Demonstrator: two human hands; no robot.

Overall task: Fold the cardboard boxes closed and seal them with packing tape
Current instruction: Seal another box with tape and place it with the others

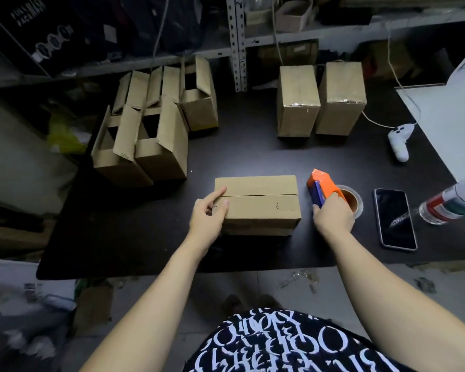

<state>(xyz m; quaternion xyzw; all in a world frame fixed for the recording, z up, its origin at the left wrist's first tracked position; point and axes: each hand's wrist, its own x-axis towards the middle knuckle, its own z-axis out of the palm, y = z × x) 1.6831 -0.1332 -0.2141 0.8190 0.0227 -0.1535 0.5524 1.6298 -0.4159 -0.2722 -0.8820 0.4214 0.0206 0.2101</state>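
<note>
A brown cardboard box with shut flaps [257, 204] sits near the front edge of the black bench [145, 237]. The left hand [208, 214] lies open on its left end. The right hand [333, 214] is wrapped around the orange tape dispenser [324, 187] beside the box.

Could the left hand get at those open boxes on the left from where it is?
Probably yes. The left hand rests on the closed box, and only bare black table lies between it and the open boxes.
</note>
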